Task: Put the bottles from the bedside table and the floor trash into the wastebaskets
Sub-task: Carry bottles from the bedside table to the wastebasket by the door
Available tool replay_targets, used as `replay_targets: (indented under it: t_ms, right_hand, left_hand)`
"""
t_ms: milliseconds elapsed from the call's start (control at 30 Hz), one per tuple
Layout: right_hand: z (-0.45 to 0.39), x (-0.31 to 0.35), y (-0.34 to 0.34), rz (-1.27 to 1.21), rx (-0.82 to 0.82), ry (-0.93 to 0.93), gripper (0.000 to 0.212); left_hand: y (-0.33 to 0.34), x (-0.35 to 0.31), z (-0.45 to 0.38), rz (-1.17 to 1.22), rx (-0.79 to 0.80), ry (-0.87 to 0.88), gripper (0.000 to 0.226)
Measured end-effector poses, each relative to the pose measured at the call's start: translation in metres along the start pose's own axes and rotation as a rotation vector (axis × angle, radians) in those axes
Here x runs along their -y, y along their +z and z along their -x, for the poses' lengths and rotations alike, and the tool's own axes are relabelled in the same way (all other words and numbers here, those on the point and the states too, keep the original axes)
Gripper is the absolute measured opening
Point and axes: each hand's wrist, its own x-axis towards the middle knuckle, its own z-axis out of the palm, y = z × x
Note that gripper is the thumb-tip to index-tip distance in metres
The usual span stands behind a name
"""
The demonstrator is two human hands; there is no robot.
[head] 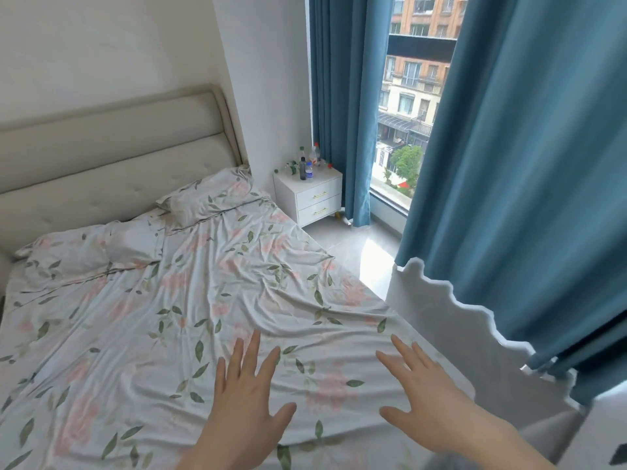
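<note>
Several plastic bottles (309,163) stand and lie on top of the white bedside table (317,198) in the far corner between the bed and the curtain. One has a red cap, one a blue label. My left hand (246,391) and my right hand (425,398) are held out flat over the foot of the bed, fingers spread and straight, holding nothing. Both hands are far from the bottles. No wastebasket is in view.
A bed (169,317) with a floral sheet and two pillows fills the left and middle. Teal curtains (529,164) hang by the window at right. A strip of tiled floor (353,252) runs between bed and window. A white scalloped panel (475,334) stands at the right.
</note>
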Motion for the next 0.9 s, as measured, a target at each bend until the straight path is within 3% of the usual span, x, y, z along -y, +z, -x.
replay_targets:
  t_ms: [100,300,533,733,900]
  right_hand:
    - [-0.005,-0.019,-0.008,-0.017,0.03,0.033,0.083]
    - [-0.043,-0.071,-0.053,-0.037,0.015,-0.009,0.081]
    - [-0.102,-0.195,-0.097,-0.03,0.086,-0.031,0.081]
    - [-0.123,-0.302,-0.158,-0.056,0.11,0.013,0.082]
    - [-0.141,-0.334,-0.201,-0.077,0.066,0.007,0.082]
  left_hand:
    - [0.001,-0.015,-0.014,-0.009,0.035,0.006,0.09]
    - [0.004,-0.056,-0.072,0.018,-0.01,-0.011,0.106]
    - [0.026,-0.168,-0.161,0.035,0.021,-0.055,0.084]
    - [0.024,-0.261,-0.223,0.07,0.026,-0.051,0.093]
    - [0.012,-0.296,-0.247,0.076,-0.021,-0.06,0.099]
